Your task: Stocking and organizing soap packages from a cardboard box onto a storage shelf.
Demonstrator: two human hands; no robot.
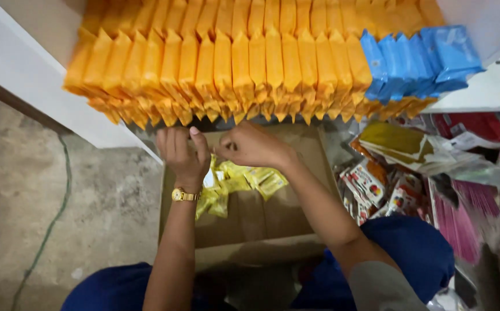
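Head view: a strip of yellow sachets (218, 187) is held at centre frame over an open cardboard box (261, 222), the left hand (181, 152) curled shut on it, the right hand (253, 147) pinching its top. Orange packets (221, 63) are already ranked along the shelf (494, 86) above; loose sachets remain boxed.

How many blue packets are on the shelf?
5 blue packets, I think, standing side by side at the right end of the shelf, right after the orange packets. They overlap, so more may be hidden behind.
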